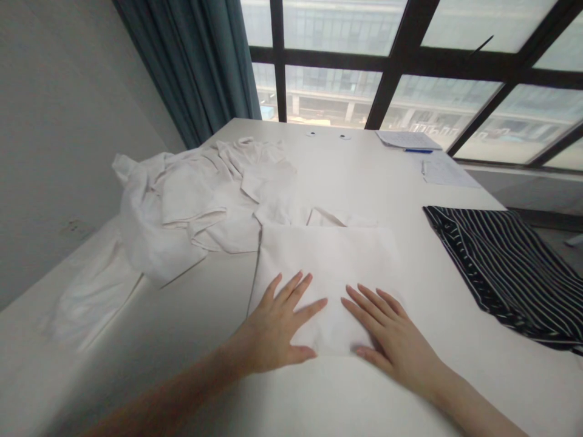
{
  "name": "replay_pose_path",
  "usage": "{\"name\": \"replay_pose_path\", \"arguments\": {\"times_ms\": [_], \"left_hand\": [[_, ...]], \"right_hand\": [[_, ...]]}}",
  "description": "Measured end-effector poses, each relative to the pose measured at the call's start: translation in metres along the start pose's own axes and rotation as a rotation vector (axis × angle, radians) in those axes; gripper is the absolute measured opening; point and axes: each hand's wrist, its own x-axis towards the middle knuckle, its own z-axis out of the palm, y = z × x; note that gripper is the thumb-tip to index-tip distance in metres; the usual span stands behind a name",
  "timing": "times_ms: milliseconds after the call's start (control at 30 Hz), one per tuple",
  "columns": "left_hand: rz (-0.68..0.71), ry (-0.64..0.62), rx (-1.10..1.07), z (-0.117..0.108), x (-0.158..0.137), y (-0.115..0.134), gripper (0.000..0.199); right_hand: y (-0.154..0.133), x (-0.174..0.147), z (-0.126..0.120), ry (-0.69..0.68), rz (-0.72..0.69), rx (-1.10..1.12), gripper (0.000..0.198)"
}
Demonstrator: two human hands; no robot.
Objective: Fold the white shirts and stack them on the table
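Note:
A white cloth, folded into a flat rectangle, lies on the white table in front of me. My left hand rests flat on its near left part, fingers spread. Across from it, my right hand presses on the near right part, also with fingers stretched out. Neither hand grips anything. A small folded flap of white fabric shows behind the cloth's far edge. To the left, a rumpled heap of white cloth lies close beside the folded piece.
Black-and-white striped fabric lies at the table's right edge. Papers with a blue pen sit at the far right. Two small round fittings are near the far edge. A blue curtain and windows stand behind.

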Motion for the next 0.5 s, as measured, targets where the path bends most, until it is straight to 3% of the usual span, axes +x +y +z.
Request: {"name": "replay_pose_path", "arguments": {"times_ms": [133,300,500], "left_hand": [[0.023,0.029,-0.032,-0.002,0.0,-0.001,0.08],[0.124,0.042,-0.073,-0.007,0.002,-0.003,0.056],[0.156,-0.002,-0.107,-0.011,0.002,-0.004,0.05]], "right_hand": [[0.008,0.011,-0.012,0.09,0.156,0.197,0.031],[0.019,0.054,-0.015,0.233,0.141,0.158,0.03],[0.039,0.088,0.006,0.129,0.146,-0.126,0.047]]}}
